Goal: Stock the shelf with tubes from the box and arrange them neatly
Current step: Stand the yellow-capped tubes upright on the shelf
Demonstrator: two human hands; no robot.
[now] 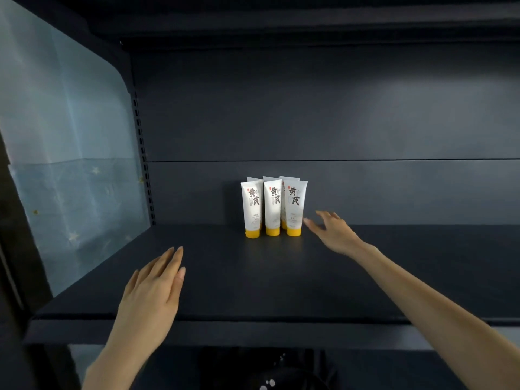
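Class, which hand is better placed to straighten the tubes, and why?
Right. The right hand, open, sits beside the rightmost tube; the left hand is far back near the shelf front.

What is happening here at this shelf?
A person is stocking a dark shelf with white, yellow-capped tubes. They stand upright in a cluster near the back, three in front, more behind. The right hand is open beside the rightmost tube; the left hand hovers open nearer the front. Neither holds anything.

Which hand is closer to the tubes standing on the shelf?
Right. The right hand is just beside the tubes on their right, nearly touching the nearest one. The left hand is farther off, in front and to their left.
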